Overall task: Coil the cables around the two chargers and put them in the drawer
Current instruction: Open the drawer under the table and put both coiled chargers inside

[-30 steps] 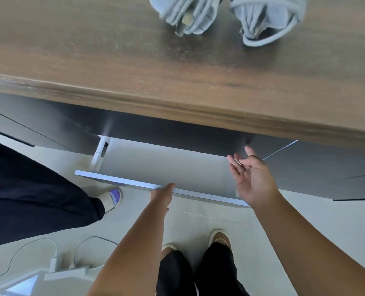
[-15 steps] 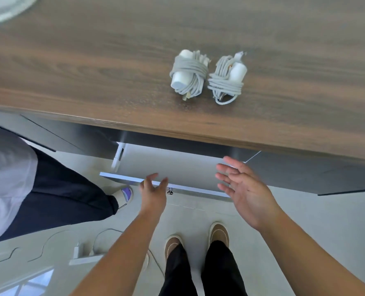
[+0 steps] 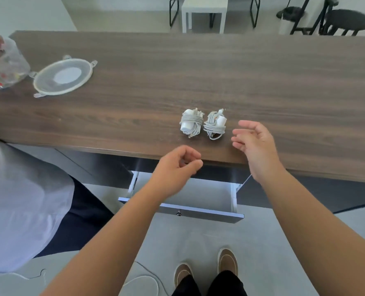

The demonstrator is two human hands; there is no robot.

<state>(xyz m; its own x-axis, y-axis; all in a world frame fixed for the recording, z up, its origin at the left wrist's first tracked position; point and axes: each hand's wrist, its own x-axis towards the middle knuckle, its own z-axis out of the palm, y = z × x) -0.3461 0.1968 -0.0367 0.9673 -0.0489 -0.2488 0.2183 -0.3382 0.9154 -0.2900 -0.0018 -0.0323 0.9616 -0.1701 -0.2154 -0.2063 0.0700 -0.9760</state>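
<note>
Your two white chargers wrapped in grey cable, the left bundle [image 3: 191, 123] and the right bundle [image 3: 215, 124], lie side by side and almost touching near the front edge of the dark wood-grain tabletop [image 3: 284, 92], right above the open white drawer with its grey front [image 3: 198, 213], so each should need only a short drop. Your right hand [image 3: 255, 144] hovers just beside the right bundle, fingers loosely spread and bent, touching nothing. Your left hand [image 3: 178, 165] hangs over the table edge, fingers curled inward, holding nothing visible.
</note>
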